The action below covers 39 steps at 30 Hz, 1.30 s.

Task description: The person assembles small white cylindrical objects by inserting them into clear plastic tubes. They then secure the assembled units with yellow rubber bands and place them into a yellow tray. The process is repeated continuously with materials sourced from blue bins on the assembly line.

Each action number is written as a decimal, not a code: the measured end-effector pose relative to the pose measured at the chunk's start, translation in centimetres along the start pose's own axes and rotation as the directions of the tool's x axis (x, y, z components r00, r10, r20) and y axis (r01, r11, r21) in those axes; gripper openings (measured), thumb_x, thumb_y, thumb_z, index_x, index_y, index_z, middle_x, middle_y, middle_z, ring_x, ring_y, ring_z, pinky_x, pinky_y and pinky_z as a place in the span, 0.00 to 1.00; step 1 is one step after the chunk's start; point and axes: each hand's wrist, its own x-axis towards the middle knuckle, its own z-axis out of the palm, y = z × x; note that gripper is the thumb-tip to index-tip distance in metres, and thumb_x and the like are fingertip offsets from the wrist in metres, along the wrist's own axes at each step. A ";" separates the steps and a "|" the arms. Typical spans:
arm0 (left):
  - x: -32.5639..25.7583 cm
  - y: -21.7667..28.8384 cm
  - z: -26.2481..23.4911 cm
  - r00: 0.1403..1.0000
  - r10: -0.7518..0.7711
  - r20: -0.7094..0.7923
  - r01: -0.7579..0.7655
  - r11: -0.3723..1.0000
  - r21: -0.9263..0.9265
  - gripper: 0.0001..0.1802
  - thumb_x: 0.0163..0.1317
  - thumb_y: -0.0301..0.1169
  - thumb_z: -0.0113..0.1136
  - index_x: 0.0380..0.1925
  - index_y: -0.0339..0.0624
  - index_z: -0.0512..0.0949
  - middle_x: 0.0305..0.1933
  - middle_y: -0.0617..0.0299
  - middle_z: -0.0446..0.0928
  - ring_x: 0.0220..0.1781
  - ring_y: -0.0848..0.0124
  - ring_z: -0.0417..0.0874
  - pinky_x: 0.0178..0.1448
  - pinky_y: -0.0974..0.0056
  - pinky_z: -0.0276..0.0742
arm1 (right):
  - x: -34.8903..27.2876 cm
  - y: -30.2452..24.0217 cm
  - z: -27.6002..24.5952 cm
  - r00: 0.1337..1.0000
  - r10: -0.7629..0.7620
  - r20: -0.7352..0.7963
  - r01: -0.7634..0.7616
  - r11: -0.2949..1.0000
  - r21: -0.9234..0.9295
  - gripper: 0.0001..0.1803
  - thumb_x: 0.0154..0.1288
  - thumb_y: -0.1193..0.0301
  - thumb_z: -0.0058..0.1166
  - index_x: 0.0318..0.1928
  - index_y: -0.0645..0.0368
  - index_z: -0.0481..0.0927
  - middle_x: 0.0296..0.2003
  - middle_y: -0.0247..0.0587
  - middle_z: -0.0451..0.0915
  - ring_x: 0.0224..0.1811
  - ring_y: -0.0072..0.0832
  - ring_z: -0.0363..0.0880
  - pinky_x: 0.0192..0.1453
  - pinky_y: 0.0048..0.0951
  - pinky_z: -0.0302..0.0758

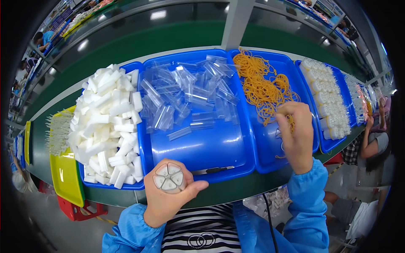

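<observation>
My left hand (166,192) is wrapped round a bundle of white wedge-shaped pieces (169,178). Their ends face up and fit together into a round, and my thumb points out to the right. Over the right part of a blue tray of orange rubber bands (265,82), my right hand (297,135) is closed with thumb and forefinger curled together. Some orange bands show inside the curl of its fingers; how many it grips is hidden. A few loose bands lie in the tray beside and under this hand.
Left of centre stands a heaped tray of white blocks (105,114), beside a yellow tray (65,177). A blue tray (198,147) holds clear plastic sleeves (196,88) and a dark pen-like tool (215,169). Bundled clear-white parts (322,97) fill a tray at right. People work farther off.
</observation>
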 end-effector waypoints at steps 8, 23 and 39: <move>0.9 -0.8 1.7 0.948 0.288 -0.136 -0.313 0.922 -0.228 0.12 0.57 0.16 0.68 0.35 0.32 0.73 0.41 0.47 0.84 0.42 0.64 0.87 0.49 0.62 0.83 | -1.1 -9.2 1.7 0.842 -0.029 0.539 -0.441 0.539 0.717 0.06 0.72 0.75 0.53 0.46 0.64 0.75 0.37 0.42 0.79 0.39 0.26 0.80 0.45 0.28 0.75; 0.2 0.2 0.1 0.999 0.044 0.002 -0.032 0.767 -0.641 0.11 0.60 0.19 0.67 0.35 0.39 0.72 0.45 0.48 0.83 0.47 0.65 0.84 0.53 0.63 0.81 | -0.8 -11.5 2.5 0.883 -0.008 0.470 -0.353 0.648 0.675 0.14 0.70 0.79 0.53 0.55 0.64 0.73 0.36 0.43 0.83 0.41 0.26 0.85 0.43 0.26 0.80; -0.8 -0.5 1.1 0.999 0.040 0.017 -0.022 0.802 -0.597 0.20 0.56 0.33 0.70 0.39 0.47 0.65 0.48 0.60 0.72 0.56 0.66 0.75 0.62 0.61 0.69 | -2.0 -11.7 3.6 0.974 -0.033 0.222 -0.153 0.626 0.765 0.10 0.72 0.77 0.49 0.52 0.63 0.74 0.36 0.40 0.80 0.36 0.27 0.80 0.42 0.29 0.76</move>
